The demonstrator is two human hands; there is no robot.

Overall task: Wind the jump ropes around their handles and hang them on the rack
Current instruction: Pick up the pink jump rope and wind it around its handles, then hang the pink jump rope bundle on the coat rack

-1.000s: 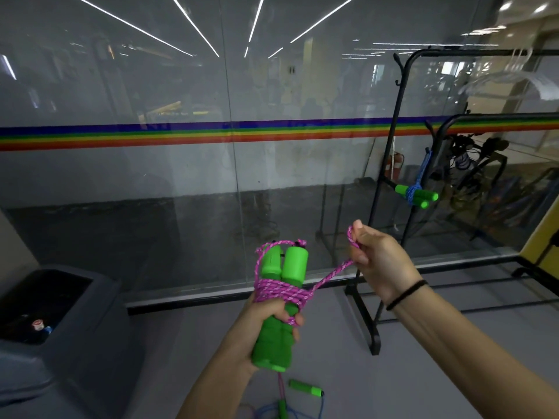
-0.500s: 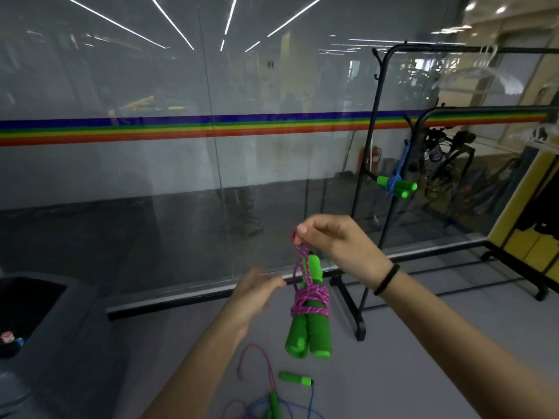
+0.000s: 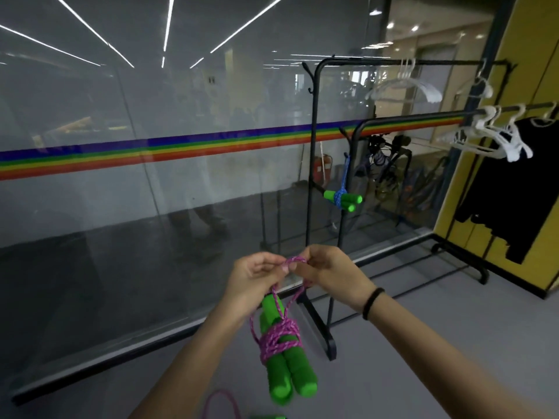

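A loop of pink braided jump rope (image 3: pixel 295 260) is pinched from both sides: one end of the loop is gripped between the thumb and curled fingers of the left hand (image 3: pixel 254 279), the other between the thumb and fingertips of the right hand (image 3: pixel 329 273). The two hands are held close together, almost touching. From the loop, two strands are led down to a pair of bright green foam handles (image 3: pixel 287 367), which are hung side by side below the hands, tilted slightly. The handles are bound together around their middle by several turns of the same rope. A thin black band (image 3: pixel 372 302) is worn on the right wrist.

Beyond the hands, a black metal rack (image 3: pixel 313 176) is set on the grey floor against a glass wall with a rainbow stripe (image 3: pixel 181 146). A blue jump rope with green handles (image 3: pixel 343 199), already wound, is hung from the rack. White plastic hangers (image 3: pixel 405 89) and a black garment (image 3: pixel 508 189) are carried on the rails to the right. At the bottom edge, a curve of another pink rope (image 3: pixel 220 402) is seen on the floor.
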